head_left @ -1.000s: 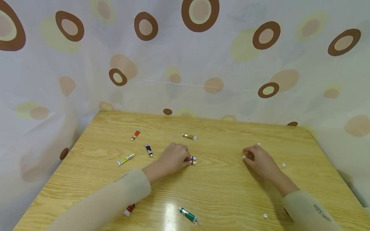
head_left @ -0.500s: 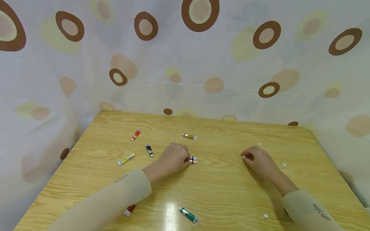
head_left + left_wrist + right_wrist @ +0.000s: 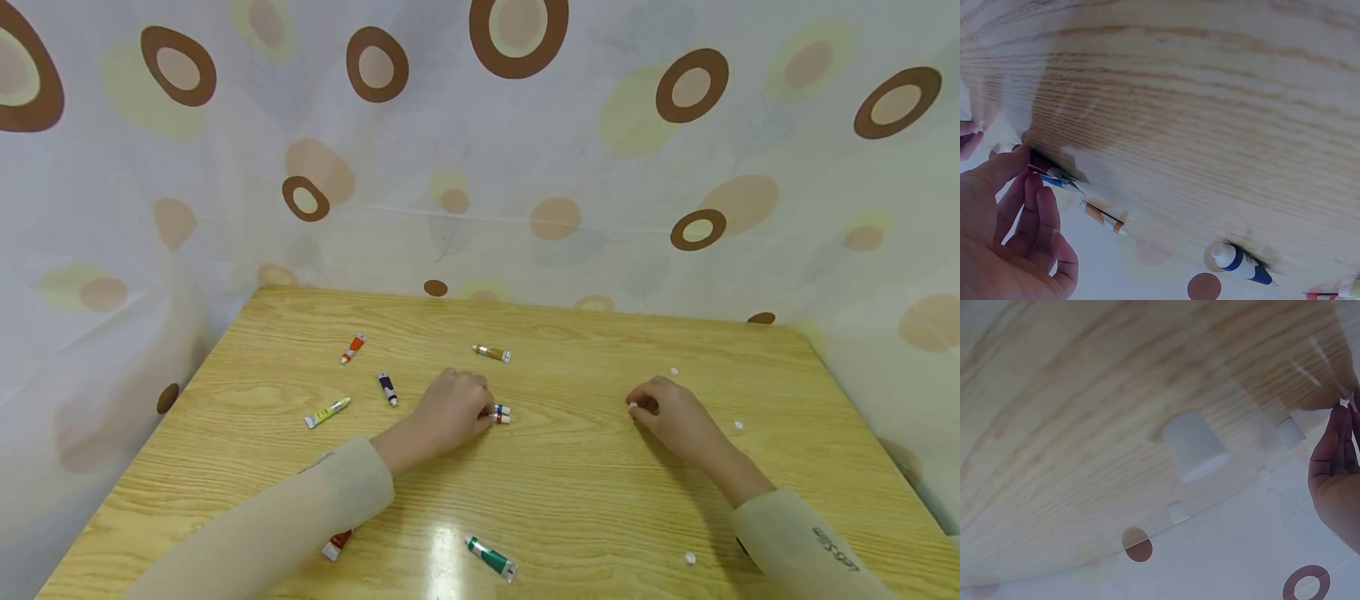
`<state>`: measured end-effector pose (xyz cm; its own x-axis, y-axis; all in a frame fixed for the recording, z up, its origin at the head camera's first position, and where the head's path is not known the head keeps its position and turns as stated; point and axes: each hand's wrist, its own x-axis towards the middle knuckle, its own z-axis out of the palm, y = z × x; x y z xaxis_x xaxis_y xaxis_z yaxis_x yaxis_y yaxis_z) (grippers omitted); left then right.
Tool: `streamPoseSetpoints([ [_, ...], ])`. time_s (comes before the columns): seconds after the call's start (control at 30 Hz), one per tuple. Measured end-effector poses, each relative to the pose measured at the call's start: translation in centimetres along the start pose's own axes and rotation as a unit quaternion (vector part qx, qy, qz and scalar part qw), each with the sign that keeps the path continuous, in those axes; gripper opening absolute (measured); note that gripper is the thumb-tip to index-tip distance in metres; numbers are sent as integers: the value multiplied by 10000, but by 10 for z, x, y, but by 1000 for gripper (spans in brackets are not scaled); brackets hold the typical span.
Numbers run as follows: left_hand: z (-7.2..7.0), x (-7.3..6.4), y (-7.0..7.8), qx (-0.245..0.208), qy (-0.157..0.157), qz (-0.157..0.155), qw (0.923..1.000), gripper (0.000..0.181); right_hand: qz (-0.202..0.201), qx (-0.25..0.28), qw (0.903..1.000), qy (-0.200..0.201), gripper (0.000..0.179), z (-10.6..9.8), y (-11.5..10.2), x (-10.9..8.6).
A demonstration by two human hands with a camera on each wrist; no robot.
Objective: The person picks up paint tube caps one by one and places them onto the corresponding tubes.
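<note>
In the head view my left hand (image 3: 453, 404) pinches two small paint tubes side by side, low at the table's middle. One is a blue paint tube (image 3: 501, 409), the other a dark red paint tube (image 3: 501, 419); only their white-tipped ends show past the fingers. The left wrist view shows the thumb against the dark red tube, with the blue one beside it. Farther right, my right hand (image 3: 675, 417) pinches a small white cap (image 3: 633, 405) between thumb and index finger, at the tabletop. Its fingertips sit at the right wrist view's edge.
Orange (image 3: 352, 348), navy (image 3: 387, 389), yellow (image 3: 327, 412), ochre (image 3: 491, 353) and green (image 3: 491, 558) paint tubes lie about the wooden table (image 3: 570, 500). The left sleeve partly covers another red tube (image 3: 337, 544). Loose white caps (image 3: 738, 426) lie around the right arm. A patterned curtain hangs behind.
My right thumb and index finger have drawn together on the small white cap and moved very slightly left. The left hand and its two tubes have stayed in place.
</note>
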<state>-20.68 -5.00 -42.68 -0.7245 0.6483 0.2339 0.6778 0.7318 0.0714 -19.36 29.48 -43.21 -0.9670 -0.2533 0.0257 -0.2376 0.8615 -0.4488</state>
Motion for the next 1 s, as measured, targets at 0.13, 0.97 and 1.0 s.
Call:
streamPoseSetpoints([
  [0.13, -1, 0, 0, 51, 16, -13, 10000, 11, -20, 14, 10000, -2, 12, -1, 0, 0],
  [0.97, -3, 1, 3, 102, 10, -55, 9999, 14, 29, 20, 10000, -60, 12, -1, -1, 0],
  [1.0, -4, 2, 4, 100, 14, -48, 9999, 15, 21, 24, 10000, -47, 12, -1, -1, 0],
])
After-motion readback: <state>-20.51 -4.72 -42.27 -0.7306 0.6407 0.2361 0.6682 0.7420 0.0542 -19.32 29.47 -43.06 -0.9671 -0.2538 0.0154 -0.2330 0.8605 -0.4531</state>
